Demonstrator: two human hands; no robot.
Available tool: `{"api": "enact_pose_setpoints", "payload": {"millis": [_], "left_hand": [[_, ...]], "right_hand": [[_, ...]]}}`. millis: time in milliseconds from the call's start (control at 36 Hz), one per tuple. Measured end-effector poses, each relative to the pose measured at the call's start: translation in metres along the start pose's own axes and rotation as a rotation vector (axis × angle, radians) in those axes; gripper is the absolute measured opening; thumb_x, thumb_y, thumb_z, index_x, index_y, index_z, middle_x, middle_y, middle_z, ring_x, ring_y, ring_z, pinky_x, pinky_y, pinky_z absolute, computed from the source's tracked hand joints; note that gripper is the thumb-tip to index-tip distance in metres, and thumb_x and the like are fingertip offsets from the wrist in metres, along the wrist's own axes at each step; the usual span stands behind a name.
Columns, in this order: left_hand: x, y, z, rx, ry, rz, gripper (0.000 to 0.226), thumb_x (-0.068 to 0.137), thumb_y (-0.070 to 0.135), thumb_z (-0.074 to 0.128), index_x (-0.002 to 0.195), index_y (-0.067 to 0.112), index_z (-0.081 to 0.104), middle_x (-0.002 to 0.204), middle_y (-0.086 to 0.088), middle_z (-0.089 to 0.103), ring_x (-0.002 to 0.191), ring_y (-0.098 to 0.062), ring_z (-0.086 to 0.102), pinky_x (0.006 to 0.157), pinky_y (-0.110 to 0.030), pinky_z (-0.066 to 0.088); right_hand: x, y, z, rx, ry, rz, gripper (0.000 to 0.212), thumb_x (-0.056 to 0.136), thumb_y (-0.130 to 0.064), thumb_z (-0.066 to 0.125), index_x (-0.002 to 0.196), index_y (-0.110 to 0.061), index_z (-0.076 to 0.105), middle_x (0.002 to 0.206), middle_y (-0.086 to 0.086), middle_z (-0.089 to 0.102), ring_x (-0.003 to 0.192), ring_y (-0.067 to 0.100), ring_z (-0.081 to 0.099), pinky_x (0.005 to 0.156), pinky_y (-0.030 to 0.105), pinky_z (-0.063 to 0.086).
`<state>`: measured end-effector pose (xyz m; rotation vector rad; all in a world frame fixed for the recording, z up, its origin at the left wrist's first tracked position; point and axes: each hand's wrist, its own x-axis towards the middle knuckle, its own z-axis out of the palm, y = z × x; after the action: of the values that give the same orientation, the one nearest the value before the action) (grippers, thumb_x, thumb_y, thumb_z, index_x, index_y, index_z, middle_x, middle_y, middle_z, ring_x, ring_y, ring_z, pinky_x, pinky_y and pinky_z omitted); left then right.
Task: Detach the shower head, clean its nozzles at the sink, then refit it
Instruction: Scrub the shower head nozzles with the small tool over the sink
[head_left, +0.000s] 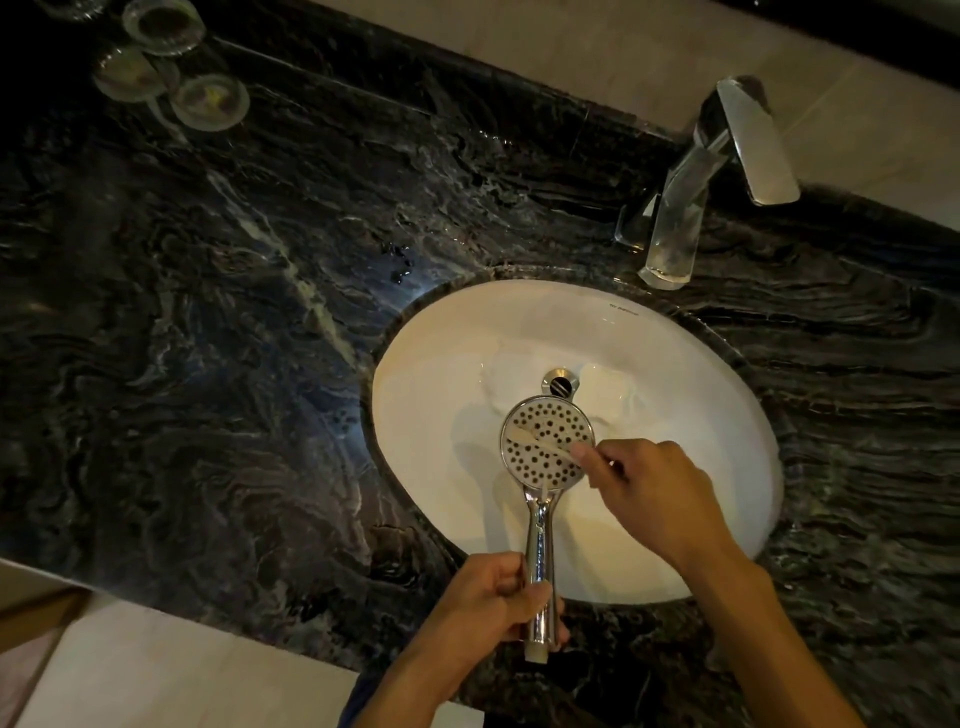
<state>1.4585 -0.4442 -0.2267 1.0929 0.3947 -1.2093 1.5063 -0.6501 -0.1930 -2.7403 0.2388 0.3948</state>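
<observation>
Nearest, the left hand (491, 597) grips the chrome handle of the shower head (545, 452), which is already off its hose and held face-up over the white sink (675, 374). Just beyond, the right hand (647, 483) pinches a pale toothbrush (540, 441) laid across the nozzle plate, so detaching looks done and the cleaning is under way. The basin looks dry and no water falls from the tap (691, 208) on the far right, so rinsing probably remains, as does refitting. Far left on the dark marble worktop (234, 312) stand upturned glasses (171, 67).
</observation>
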Motion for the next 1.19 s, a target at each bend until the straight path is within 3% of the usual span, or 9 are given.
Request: {"api": "enact_pose_setpoints", "payload": {"millis": [167, 306, 389, 472, 611, 695, 806, 972, 1195], "left_hand": [[-0.001, 0.002, 0.001, -0.006, -0.019, -0.009, 0.008, 0.096, 0.005, 0.06, 0.098, 0.0, 0.065, 0.081, -0.014, 0.074, 0.072, -0.027, 0.072, 0.069, -0.034, 0.058], [-0.001, 0.003, 0.001, -0.025, -0.012, -0.015, 0.013, 0.095, 0.005, 0.06, 0.103, -0.005, 0.064, 0.081, -0.013, 0.074, 0.072, -0.026, 0.073, 0.067, -0.032, 0.058], [0.0, 0.001, 0.0, -0.009, -0.009, -0.013, 0.013, 0.095, 0.009, 0.062, 0.102, -0.001, 0.066, 0.083, -0.016, 0.075, 0.075, -0.027, 0.074, 0.068, -0.031, 0.058], [0.001, 0.0, -0.001, -0.021, -0.023, -0.018, 0.015, 0.094, 0.013, 0.064, 0.102, 0.0, 0.067, 0.085, -0.018, 0.074, 0.077, -0.029, 0.074, 0.068, -0.031, 0.058], [0.002, -0.001, -0.001, -0.03, -0.026, -0.031, 0.017, 0.092, 0.014, 0.067, 0.101, 0.0, 0.068, 0.086, -0.017, 0.074, 0.078, -0.031, 0.073, 0.071, -0.034, 0.058], [0.002, 0.001, -0.001, -0.02, -0.012, -0.036, 0.017, 0.093, 0.011, 0.066, 0.102, -0.003, 0.067, 0.085, -0.017, 0.074, 0.078, -0.031, 0.073, 0.07, -0.034, 0.058], [0.001, 0.003, 0.0, -0.025, -0.007, -0.039, 0.015, 0.095, 0.009, 0.062, 0.102, -0.004, 0.065, 0.082, -0.017, 0.073, 0.076, -0.029, 0.073, 0.068, -0.032, 0.058], [-0.001, 0.005, 0.001, -0.025, -0.018, -0.025, 0.01, 0.095, 0.006, 0.061, 0.098, -0.002, 0.065, 0.084, -0.015, 0.073, 0.075, -0.029, 0.072, 0.068, -0.034, 0.058], [-0.002, 0.007, 0.002, -0.033, -0.006, -0.021, 0.013, 0.096, 0.005, 0.06, 0.101, -0.006, 0.063, 0.081, -0.016, 0.071, 0.074, -0.029, 0.072, 0.068, -0.034, 0.059]], "right_hand": [[0.011, 0.01, -0.018, -0.046, 0.187, 0.093, 0.063, 0.091, -0.069, 0.029, 0.064, -0.022, 0.061, 0.051, -0.01, 0.054, 0.05, 0.004, 0.048, 0.047, 0.021, 0.027], [0.005, -0.003, -0.007, -0.068, 0.005, -0.031, 0.049, 0.093, -0.069, 0.031, 0.067, -0.033, 0.052, 0.055, -0.017, 0.051, 0.053, 0.003, 0.05, 0.047, 0.02, 0.029], [0.002, -0.007, -0.002, -0.058, -0.07, -0.05, 0.068, 0.083, -0.078, 0.017, 0.074, -0.028, 0.062, 0.067, -0.012, 0.062, 0.063, 0.012, 0.058, 0.05, 0.025, 0.039], [0.005, -0.001, -0.008, -0.03, -0.022, -0.006, 0.063, 0.084, -0.078, 0.02, 0.07, -0.03, 0.06, 0.067, -0.011, 0.064, 0.066, 0.015, 0.06, 0.053, 0.028, 0.043], [0.014, 0.001, -0.019, -0.053, 0.139, 0.051, 0.06, 0.092, -0.07, 0.029, 0.063, -0.027, 0.058, 0.054, -0.011, 0.056, 0.052, 0.008, 0.052, 0.047, 0.022, 0.028], [0.008, -0.005, -0.013, -0.076, 0.058, -0.014, 0.053, 0.094, -0.068, 0.029, 0.062, -0.031, 0.05, 0.053, -0.014, 0.049, 0.052, 0.01, 0.049, 0.046, 0.022, 0.027], [0.0, -0.008, -0.004, -0.143, -0.038, -0.045, 0.057, 0.092, -0.071, 0.028, 0.076, -0.029, 0.062, 0.06, -0.012, 0.052, 0.057, 0.013, 0.052, 0.046, 0.023, 0.03], [0.013, 0.005, -0.022, -0.104, 0.178, 0.084, 0.062, 0.091, -0.07, 0.028, 0.065, -0.025, 0.061, 0.056, -0.007, 0.06, 0.052, 0.015, 0.054, 0.047, 0.024, 0.032], [-0.007, 0.003, 0.0, 0.011, -0.119, -0.042, 0.059, 0.087, -0.074, 0.028, 0.076, -0.032, 0.067, 0.061, -0.013, 0.063, 0.056, 0.004, 0.059, 0.053, 0.027, 0.05]]}}
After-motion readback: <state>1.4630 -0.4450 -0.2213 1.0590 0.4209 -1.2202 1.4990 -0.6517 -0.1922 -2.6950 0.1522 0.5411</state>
